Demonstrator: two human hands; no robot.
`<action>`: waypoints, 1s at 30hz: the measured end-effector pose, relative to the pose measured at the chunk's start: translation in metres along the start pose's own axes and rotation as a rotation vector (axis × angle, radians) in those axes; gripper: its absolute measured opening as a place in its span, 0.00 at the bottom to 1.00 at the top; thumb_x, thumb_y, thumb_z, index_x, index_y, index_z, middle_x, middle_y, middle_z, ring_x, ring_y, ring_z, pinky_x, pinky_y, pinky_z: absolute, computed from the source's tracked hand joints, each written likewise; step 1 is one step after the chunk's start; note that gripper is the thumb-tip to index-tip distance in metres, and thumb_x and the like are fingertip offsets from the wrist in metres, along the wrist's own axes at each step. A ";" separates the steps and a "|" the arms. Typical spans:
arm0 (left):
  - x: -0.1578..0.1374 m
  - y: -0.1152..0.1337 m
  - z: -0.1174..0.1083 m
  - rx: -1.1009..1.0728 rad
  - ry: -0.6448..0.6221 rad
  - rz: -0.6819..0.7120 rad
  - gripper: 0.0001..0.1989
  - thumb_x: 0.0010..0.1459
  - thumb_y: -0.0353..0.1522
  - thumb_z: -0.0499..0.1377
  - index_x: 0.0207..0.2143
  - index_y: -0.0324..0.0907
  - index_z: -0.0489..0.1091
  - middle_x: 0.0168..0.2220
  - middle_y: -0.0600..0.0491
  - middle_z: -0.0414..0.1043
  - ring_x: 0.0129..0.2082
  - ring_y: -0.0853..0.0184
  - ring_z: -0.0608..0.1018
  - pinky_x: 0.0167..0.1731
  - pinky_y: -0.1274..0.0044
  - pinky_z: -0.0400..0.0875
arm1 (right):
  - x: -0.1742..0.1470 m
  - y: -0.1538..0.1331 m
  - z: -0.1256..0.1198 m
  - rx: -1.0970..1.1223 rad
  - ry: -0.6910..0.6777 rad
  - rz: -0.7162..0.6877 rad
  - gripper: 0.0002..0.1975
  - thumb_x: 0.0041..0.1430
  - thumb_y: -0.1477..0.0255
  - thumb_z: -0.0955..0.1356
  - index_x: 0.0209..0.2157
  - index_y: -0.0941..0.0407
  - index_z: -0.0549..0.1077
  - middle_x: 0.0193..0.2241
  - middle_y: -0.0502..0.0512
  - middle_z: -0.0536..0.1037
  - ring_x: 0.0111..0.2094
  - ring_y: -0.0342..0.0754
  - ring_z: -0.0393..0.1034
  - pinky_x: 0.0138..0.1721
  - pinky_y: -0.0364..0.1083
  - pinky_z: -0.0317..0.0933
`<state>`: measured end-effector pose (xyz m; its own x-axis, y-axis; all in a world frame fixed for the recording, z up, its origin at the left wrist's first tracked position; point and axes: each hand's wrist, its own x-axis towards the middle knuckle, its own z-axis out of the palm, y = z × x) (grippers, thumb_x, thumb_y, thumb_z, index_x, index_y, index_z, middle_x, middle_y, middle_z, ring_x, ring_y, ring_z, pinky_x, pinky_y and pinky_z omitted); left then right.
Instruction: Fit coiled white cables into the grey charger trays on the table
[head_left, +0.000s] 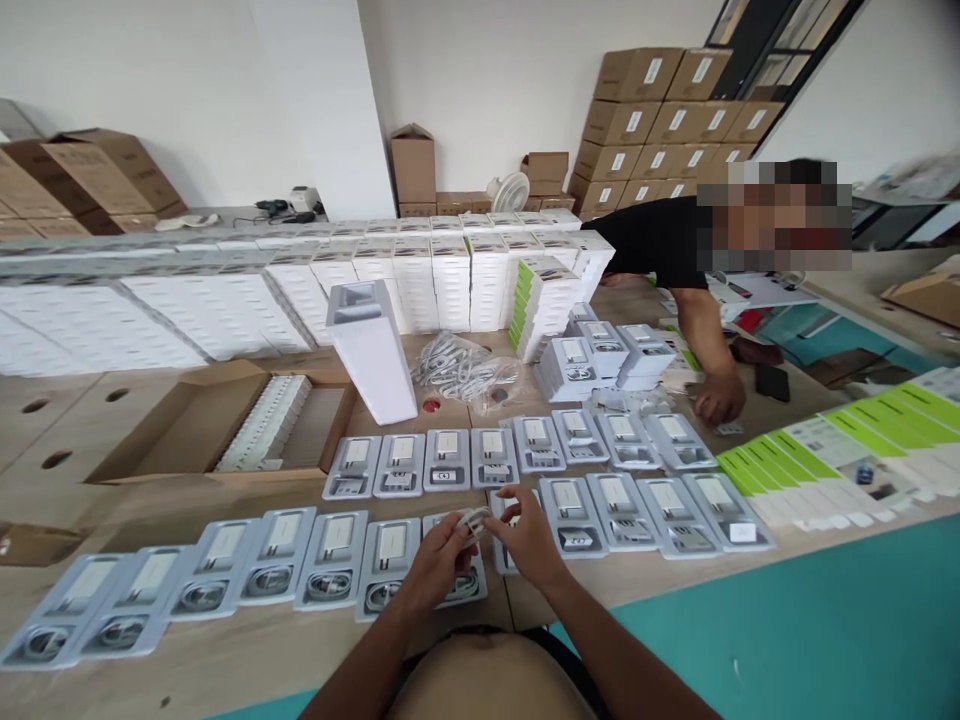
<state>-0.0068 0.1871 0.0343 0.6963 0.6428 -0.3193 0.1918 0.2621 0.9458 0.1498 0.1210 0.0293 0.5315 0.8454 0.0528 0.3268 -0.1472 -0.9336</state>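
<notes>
On the long table, the near-left trays already hold coiled cables, while several right-hand trays look unfilled (judging by their empty wells). Left hand and right hand pinch a coiled cable just above the near row, fingers closed on it.
</notes>
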 end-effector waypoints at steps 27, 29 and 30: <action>0.084 -0.065 0.062 1.256 -0.199 0.255 0.11 0.62 0.32 0.50 0.38 0.43 0.73 0.34 0.49 0.75 0.38 0.61 0.74 0.35 0.73 0.66 | -0.061 0.137 -0.131 0.261 0.148 0.483 0.16 0.46 0.61 0.72 0.32 0.59 0.73 0.19 0.49 0.73 0.23 0.44 0.66 0.24 0.42 0.58; 0.084 -0.068 0.064 1.283 -0.214 0.260 0.10 0.61 0.32 0.52 0.38 0.42 0.73 0.32 0.49 0.75 0.35 0.61 0.74 0.33 0.73 0.66 | -0.061 0.135 -0.119 0.290 0.129 0.478 0.16 0.46 0.61 0.72 0.31 0.59 0.73 0.18 0.48 0.73 0.22 0.43 0.65 0.23 0.42 0.57; 0.084 -0.069 0.066 1.297 -0.222 0.275 0.09 0.61 0.31 0.53 0.37 0.42 0.73 0.32 0.49 0.74 0.36 0.61 0.74 0.34 0.72 0.66 | -0.060 0.135 -0.111 0.298 0.119 0.475 0.15 0.46 0.61 0.72 0.30 0.58 0.73 0.18 0.48 0.72 0.22 0.43 0.65 0.22 0.42 0.57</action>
<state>0.0837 0.1756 -0.0543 0.8906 0.4022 -0.2122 0.4545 -0.8011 0.3893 0.2486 -0.0064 -0.0603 0.6564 0.6554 -0.3735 -0.1945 -0.3314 -0.9232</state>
